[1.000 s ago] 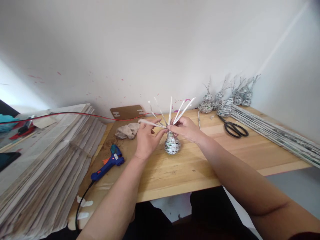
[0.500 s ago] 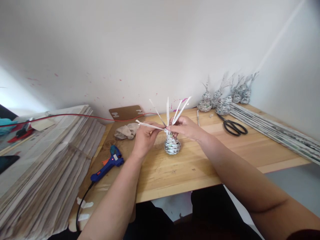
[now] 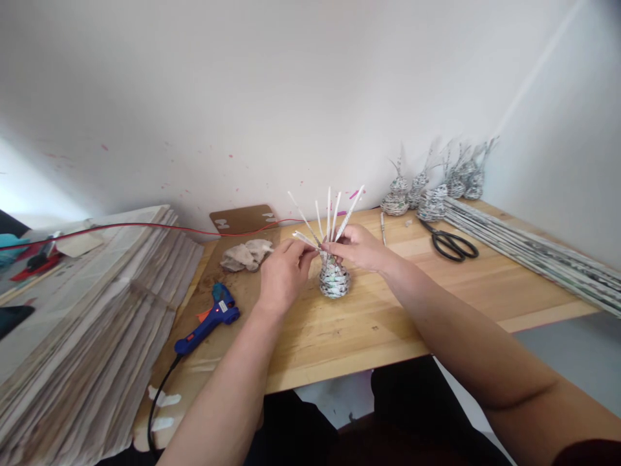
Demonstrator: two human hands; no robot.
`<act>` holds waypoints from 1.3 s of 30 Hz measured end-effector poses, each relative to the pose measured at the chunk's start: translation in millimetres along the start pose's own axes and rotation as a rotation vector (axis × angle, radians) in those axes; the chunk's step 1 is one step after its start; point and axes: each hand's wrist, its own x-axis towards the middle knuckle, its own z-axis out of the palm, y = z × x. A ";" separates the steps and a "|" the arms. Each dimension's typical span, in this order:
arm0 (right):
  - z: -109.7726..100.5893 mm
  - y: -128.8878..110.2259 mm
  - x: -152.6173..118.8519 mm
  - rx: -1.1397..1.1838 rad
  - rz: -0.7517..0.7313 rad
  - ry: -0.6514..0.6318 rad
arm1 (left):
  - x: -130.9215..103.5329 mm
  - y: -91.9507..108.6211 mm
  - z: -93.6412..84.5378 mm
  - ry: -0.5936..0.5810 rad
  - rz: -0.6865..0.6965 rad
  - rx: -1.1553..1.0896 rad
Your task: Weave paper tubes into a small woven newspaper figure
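The table (image 3: 310, 353) is the largest thing here, its far edge against the wall and its bare wood giving the work a firm, flat base. A tall stack (image 3: 145, 310) of newspaper rises along the left edge. Long paper tubes (image 3: 524, 249) slant from near the far right corner to the right edge, laid side by side, likely to keep them straight and out of the arms' way. A brown board (image 3: 191, 366) covers the left part, probably shielding the wood from glue. Other pots (image 3: 431, 204), woven and spiky-topped, cluster at the far right corner, clear of both elbows. The glue gun (image 3: 206, 327) lies on the board, a small red light showing, near the left arm. Scissors (image 3: 453, 246) lie beside the tubes' far end, handles toward the right edge. A crumpled cloth (image 3: 246, 255) sits toward the far edge, on the board. The left hand (image 3: 284, 275) is closed, its fingertips pinching at a left-leaning strip by the rim; the right hand (image 3: 361, 247) grips the strips' bases, thumb in front, seemingly steadying the pot (image 3: 334, 281). That pot stands upright mid-table, between far and near edges. Thinnest are its white strips (image 3: 347, 220), fanning upward from the neck.
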 end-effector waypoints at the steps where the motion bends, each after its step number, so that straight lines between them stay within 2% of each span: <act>1: 0.3 0.7 0.3 -0.006 -0.005 0.017 | -0.6 1.7 -0.2 -0.004 -0.025 0.020; 4: 0.9 2.5 1.1 -0.010 0.000 0.036 | -1.9 4.3 -0.3 -0.019 -0.092 0.034; 6: 1.1 2.9 1.1 0.005 0.013 0.038 | -2.1 3.2 0.8 -0.046 -0.148 -0.034; 11: 1.4 0.4 -0.4 0.034 0.027 -0.010 | -1.0 -4.9 9.6 -0.079 -0.254 -0.423; 15: 1.9 -0.7 -0.5 0.049 0.016 -0.079 | 0.2 -8.5 15.4 -0.063 -0.298 -0.592; 20: 4.4 -3.3 -1.4 -0.004 0.047 -0.013 | 2.1 -3.3 13.7 -0.123 -0.354 -0.895; 26: 5.0 -3.9 -3.4 -0.080 0.025 -0.006 | 2.3 -2.1 14.6 0.007 -0.403 -0.846; 33: 1.9 4.5 0.0 -0.007 0.059 -0.054 | -0.3 -9.7 20.0 -0.069 -0.427 -0.892; 39: 0.8 -6.6 -3.8 0.111 0.064 -0.086 | 3.1 -9.3 17.9 -0.100 -0.364 -0.902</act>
